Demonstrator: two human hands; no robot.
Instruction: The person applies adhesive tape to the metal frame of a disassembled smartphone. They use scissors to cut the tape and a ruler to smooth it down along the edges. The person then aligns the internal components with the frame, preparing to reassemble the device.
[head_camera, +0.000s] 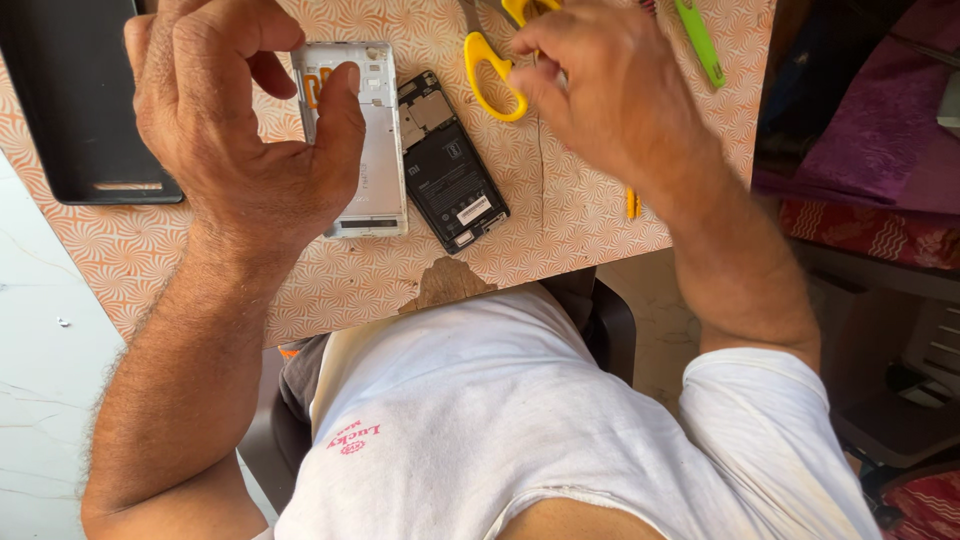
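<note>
Pinning the silver metal phone back cover (365, 150) with left hand (235, 120) thumb, right hand (600, 85) curled loosely over yellow-handled scissors (492, 75), grip unclear.

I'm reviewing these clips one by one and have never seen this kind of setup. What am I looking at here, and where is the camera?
There is no machine: a person wears one camera on the head, looking down at their own hands and white shirt. The left hand rests on a silver phone back cover, thumb on its edge. Beside it lies an opened black phone. The right hand reaches at yellow-handled scissors. All of this lies on an orange patterned table, with a black tray and a green tool.
</note>
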